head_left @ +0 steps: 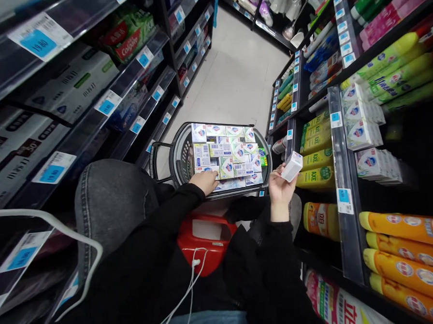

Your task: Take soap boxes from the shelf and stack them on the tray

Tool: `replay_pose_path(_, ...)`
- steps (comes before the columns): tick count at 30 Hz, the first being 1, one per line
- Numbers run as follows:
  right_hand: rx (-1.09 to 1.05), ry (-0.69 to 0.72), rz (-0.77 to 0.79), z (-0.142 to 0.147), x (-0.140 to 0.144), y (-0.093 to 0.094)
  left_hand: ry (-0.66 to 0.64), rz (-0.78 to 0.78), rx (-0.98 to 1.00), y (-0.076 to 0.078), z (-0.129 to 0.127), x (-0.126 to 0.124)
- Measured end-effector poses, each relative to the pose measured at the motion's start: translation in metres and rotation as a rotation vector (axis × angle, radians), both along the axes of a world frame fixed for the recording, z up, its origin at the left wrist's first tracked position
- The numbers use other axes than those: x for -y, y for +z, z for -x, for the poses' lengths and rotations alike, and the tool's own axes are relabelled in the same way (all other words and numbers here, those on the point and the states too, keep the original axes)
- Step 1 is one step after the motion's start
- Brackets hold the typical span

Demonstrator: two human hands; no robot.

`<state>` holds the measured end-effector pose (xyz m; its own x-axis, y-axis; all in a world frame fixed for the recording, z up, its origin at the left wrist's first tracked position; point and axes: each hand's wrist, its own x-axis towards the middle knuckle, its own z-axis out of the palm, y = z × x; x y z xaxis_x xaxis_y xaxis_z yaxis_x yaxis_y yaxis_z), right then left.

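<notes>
A shopping basket with a dark rim stands in front of me, filled with small white-and-green soap boxes laid in rows. My left hand lies over the soap boxes at the basket's near left corner, fingers stretched out and touching them. Right of the basket, near the shelf edge, my right hand grips a single white soap box between thumb and fingers. That box is tilted, with a plain pale side towards me. Similar soap boxes stand stacked on the right shelf.
A red plastic stool is below me, with a white cable hanging over it. Shelves with toothpaste boxes flank the left; yellow AXE packs and orange bottles fill the right. Tiled aisle floor runs ahead.
</notes>
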<state>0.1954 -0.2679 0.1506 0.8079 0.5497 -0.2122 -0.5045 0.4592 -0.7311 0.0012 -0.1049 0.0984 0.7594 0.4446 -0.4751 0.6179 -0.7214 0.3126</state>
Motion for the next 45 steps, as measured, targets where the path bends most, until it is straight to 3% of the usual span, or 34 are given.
replay_pose_path(4,-0.109,-0.005,0.027,-0.003,-0.005,-0.028,0.000,-0.010,0.012,0.001,0.002,0.001)
replay_pose_path(7,-0.124,0.020,0.133,-0.013,-0.007,-0.039,0.014,-0.007,0.017,0.002,0.003,0.001)
replay_pose_path(13,0.228,0.143,0.501,-0.065,-0.014,-0.040,0.023,-0.008,0.046,0.001,0.008,0.001)
replay_pose_path(18,0.493,0.404,0.851,-0.120,-0.047,-0.041,0.035,0.013,0.051,0.001,0.011,0.000)
replay_pose_path(23,0.622,0.739,1.024,-0.159,-0.088,-0.064,0.043,0.016,0.004,0.004,0.014,-0.002)
replay_pose_path(27,0.852,0.940,1.047,-0.178,-0.115,-0.093,0.057,0.036,-0.052,0.004,0.018,-0.003)
replay_pose_path(33,1.159,0.810,1.040,-0.175,-0.126,-0.125,0.085,0.073,-0.088,-0.003,0.021,-0.006)
replay_pose_path(39,1.191,0.755,0.933,-0.165,-0.105,-0.128,0.077,0.076,-0.096,-0.004,0.018,-0.007)
replay_pose_path(45,1.162,0.754,0.929,-0.152,-0.108,-0.124,0.060,0.065,-0.118,-0.003,0.015,-0.004)
